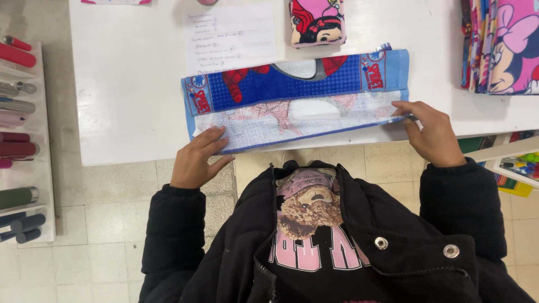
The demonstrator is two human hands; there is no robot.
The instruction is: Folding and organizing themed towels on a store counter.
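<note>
Blue cartoon-print towel (pixel 292 101) lay folded lengthwise at near edge of white table (pixel 129 101). Left hand (pixel 196 160) rested flat on towel's left end, fingers extended, grip open. Right hand (pixel 429 134) pinched towel's right edge, grip closed on cloth. Handwritten paper sheet (pixel 230 36) lay just beyond towel.

My single head-worn view looks almost straight down over the wearer's chest onto the near edge of a white table (pixel 129 112). It sits close above that table: the far edge is cropped out at the top, floor tiles (pixel 112 224) lie below, and a shelf of cylinders (pixel 22 146) stands left.
</note>
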